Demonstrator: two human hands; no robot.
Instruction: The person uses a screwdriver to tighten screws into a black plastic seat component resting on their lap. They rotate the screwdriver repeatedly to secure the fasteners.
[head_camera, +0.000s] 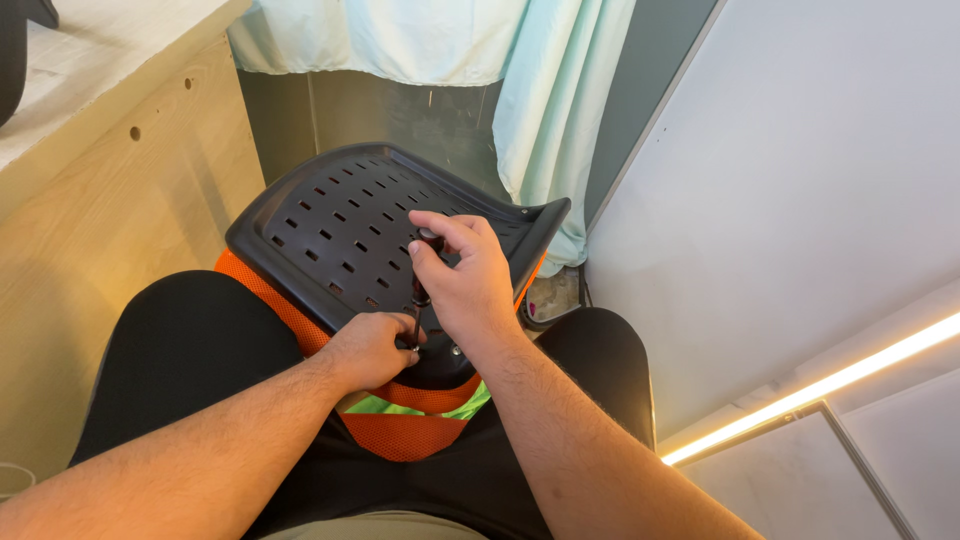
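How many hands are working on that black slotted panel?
2: the right hand grips a screwdriver upright; the left hand steadies its tip on the black panel.

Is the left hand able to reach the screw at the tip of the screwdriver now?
Probably yes. The left hand already rests at the lower end of the screwdriver, on the black slotted chair part, and nothing lies between them. The screw itself is hidden.

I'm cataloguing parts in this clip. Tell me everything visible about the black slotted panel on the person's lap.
The black slotted panel looks like moulded plastic, curved, with rows of short slots and a raised rim. It lies tilted across the lap over orange mesh. The left hand rests at its near edge by the tip of a screwdriver, whose handle the right hand grips.
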